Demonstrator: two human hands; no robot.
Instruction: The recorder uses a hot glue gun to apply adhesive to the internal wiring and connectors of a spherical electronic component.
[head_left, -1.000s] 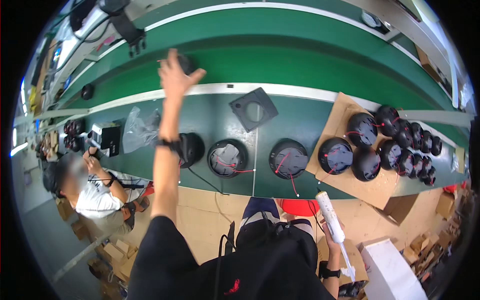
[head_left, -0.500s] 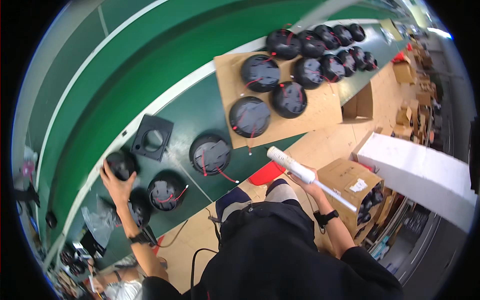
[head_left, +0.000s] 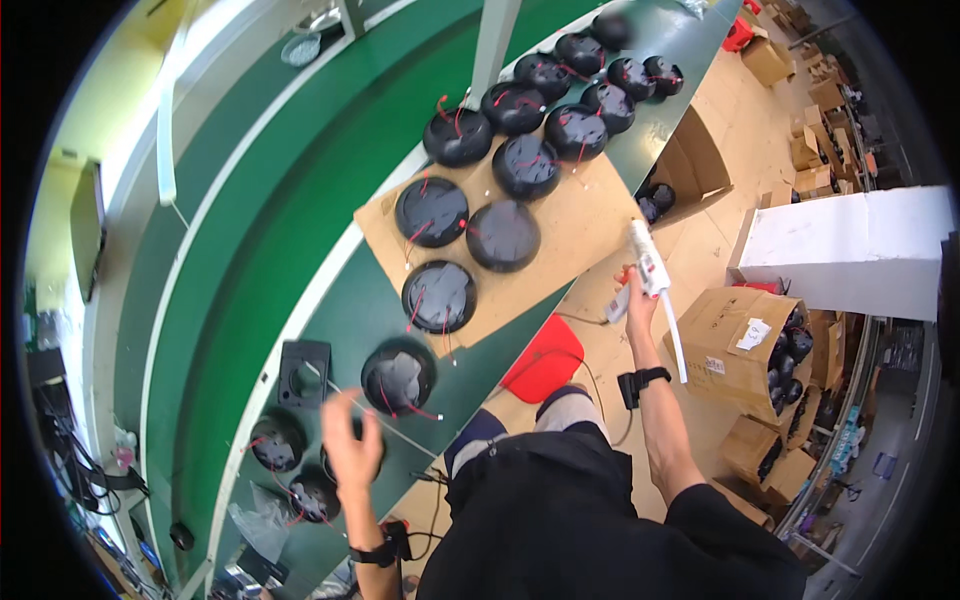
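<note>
White plastic, long and stiff, the glue gun (head_left: 647, 268) likely weighs little and is best held by its grip, where the right hand (head_left: 632, 305) clenches it over the floor beside the green counter (head_left: 300, 260). A pale stick trails from its rear. Left hand (head_left: 352, 450) hovers with fingers released above a black round speaker (head_left: 398, 376) with red wires, probably rigid, moderately heavy.

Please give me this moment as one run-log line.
left hand: open above round black units | right hand: gripping white glue gun
</note>
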